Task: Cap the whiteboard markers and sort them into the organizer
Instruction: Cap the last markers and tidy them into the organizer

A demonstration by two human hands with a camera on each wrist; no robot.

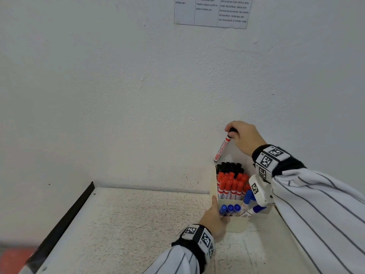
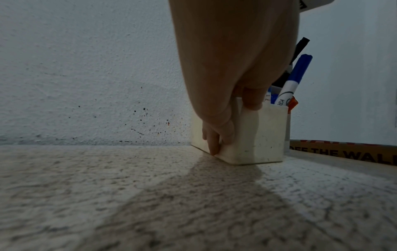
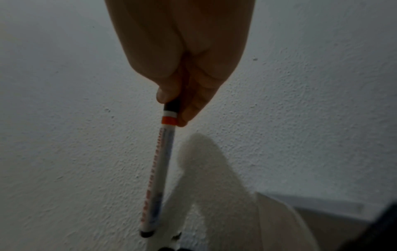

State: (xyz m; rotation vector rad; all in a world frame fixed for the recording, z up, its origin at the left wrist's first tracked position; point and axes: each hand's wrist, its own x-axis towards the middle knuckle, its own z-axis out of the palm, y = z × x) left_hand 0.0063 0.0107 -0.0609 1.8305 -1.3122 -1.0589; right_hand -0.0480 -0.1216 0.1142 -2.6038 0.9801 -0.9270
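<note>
A cream organizer [image 1: 235, 225] [image 2: 262, 135] stands in the table's back right corner with black, red and blue capped markers upright in separate rows. My left hand [image 1: 212, 218] [image 2: 217, 134] grips its near left corner, thumb at the rim. My right hand [image 1: 240, 135] [image 3: 182, 95] pinches the black-capped top of a white marker with red lettering [image 1: 221, 150] [image 3: 160, 178]. It hangs tilted above the black row, its lower end just over those caps.
A white wall [image 1: 138, 95] stands right behind the organizer, with a printed sheet [image 1: 212, 11] taped high up. The speckled tabletop [image 1: 138, 224] spreads left and near me; its dark edge [image 1: 65, 220] runs down the left. A lettered cardboard strip [image 2: 343, 152] lies right of the organizer.
</note>
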